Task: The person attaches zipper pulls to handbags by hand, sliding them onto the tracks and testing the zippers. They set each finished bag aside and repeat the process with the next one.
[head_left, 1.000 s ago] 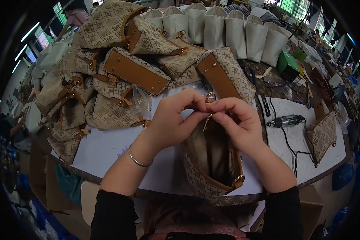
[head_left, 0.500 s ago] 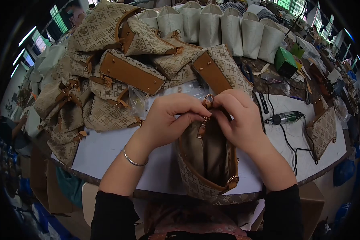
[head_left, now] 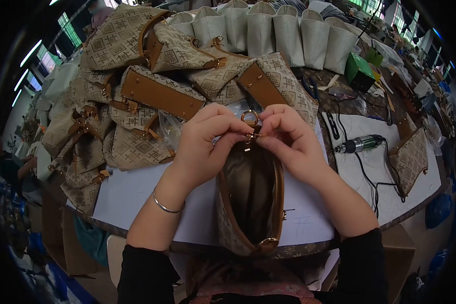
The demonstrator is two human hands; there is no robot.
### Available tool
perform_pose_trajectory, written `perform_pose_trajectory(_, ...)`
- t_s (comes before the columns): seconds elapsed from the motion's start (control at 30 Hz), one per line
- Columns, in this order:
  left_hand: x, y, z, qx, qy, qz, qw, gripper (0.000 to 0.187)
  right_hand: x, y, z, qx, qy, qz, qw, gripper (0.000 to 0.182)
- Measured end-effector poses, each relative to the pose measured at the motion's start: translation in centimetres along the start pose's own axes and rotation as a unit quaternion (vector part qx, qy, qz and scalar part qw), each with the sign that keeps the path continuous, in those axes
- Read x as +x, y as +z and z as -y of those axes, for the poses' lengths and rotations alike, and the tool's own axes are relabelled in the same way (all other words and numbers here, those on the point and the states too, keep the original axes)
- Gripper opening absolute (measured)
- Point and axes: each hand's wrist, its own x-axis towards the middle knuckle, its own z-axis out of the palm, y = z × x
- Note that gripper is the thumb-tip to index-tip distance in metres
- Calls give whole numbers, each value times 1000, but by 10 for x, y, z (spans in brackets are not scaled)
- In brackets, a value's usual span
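Note:
A patterned handbag (head_left: 227, 223) with brown trim stands upright in front of me, its top open and its dark lining showing. At its far end are a gold ring (head_left: 249, 117) and a small gold-coloured fitting (head_left: 250, 137), perhaps a zip pull. My left hand (head_left: 202, 144) pinches this fitting between thumb and index finger. From the other side my right hand (head_left: 294, 144) closes thumb and fingers right beside the fitting; what lies in that pinch is too small to make out. A zip edge (head_left: 277, 185) runs along the bag's right side.
Patterned handbags (head_left: 142, 137) are heaped at the left and back, some showing a brown base (head_left: 159, 93). Pale upright bag liners (head_left: 261, 30) line the far side. At right lie a corded power screwdriver (head_left: 359, 144), a patterned piece (head_left: 410, 159) and a green box (head_left: 359, 71).
The handbag has turned more upright and shifted slightly left. Both hands have moved left with it. A dangling brown tab at the fitting no longer hangs into the opening.

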Motion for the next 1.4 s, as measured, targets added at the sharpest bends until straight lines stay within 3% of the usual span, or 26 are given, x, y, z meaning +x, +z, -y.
perform_pose_trajectory(0.03,0,-1,1,0,-2,4,1000,14,0,0,0,103,67,4,992,10)
perform_pose_trajectory(0.07,0,-1,0,1,-3,4,1000,14,0,1,-1,104,67,5,992,10)
perform_pose_trajectory(0.13,1,-2,-1,10,9,21,1000,14,1,1,-3,282,157,0,946,8)
perform_pose_trajectory(0.17,1,-2,-1,10,8,21,1000,14,0,0,-4,282,158,1,946,8)
perform_pose_trajectory(0.37,1,-2,-4,3,19,46,999,12,3,-8,0,206,118,4,971,5)
perform_pose_trajectory(0.43,1,-2,-4,4,16,55,998,13,4,-16,-3,67,74,27,995,10)
perform_pose_trajectory(0.53,2,-2,-2,21,79,70,994,13,6,-20,3,65,99,26,993,15)
perform_pose_trajectory(0.67,4,-4,-2,17,93,83,992,14,9,-31,12,65,118,47,990,15)
perform_pose_trajectory(0.8,3,-4,-2,16,95,100,990,15,22,-79,17,-96,150,-49,983,25)
perform_pose_trajectory(0.83,3,-4,-2,20,96,101,990,15,27,-100,8,-180,187,-89,962,30)
perform_pose_trajectory(0.87,3,-4,-2,20,96,99,990,15,24,-116,-3,-182,186,-87,962,30)
perform_pose_trajectory(0.9,2,-3,-2,16,94,97,991,15,20,-129,-18,-364,226,-100,898,33)
perform_pose_trajectory(0.93,2,-3,-1,13,93,96,991,15,15,-141,-33,-531,257,-109,800,36)
perform_pose_trajectory(0.97,2,-3,-2,13,93,95,991,15,7,-152,-50,-531,256,-109,801,36)
perform_pose_trajectory(1.03,1,-2,-2,10,86,93,992,16,-4,-163,-73,-605,331,-9,724,38)
perform_pose_trajectory(1.13,1,-1,-2,14,89,89,992,16,5,-170,-69,-553,390,33,735,42)
perform_pose_trajectory(1.27,1,-1,-2,13,88,95,992,16,2,-181,-92,-600,368,25,710,33)
perform_pose_trajectory(1.33,1,-1,-2,15,95,95,991,16,4,-176,-78,-577,250,-76,773,25)
perform_pose_trajectory(1.37,1,-1,-1,15,94,94,991,16,7,-172,-67,-578,250,-75,773,25)
perform_pose_trajectory(1.4,1,0,-1,13,93,93,991,15,14,-162,-49,-500,226,-135,825,23)
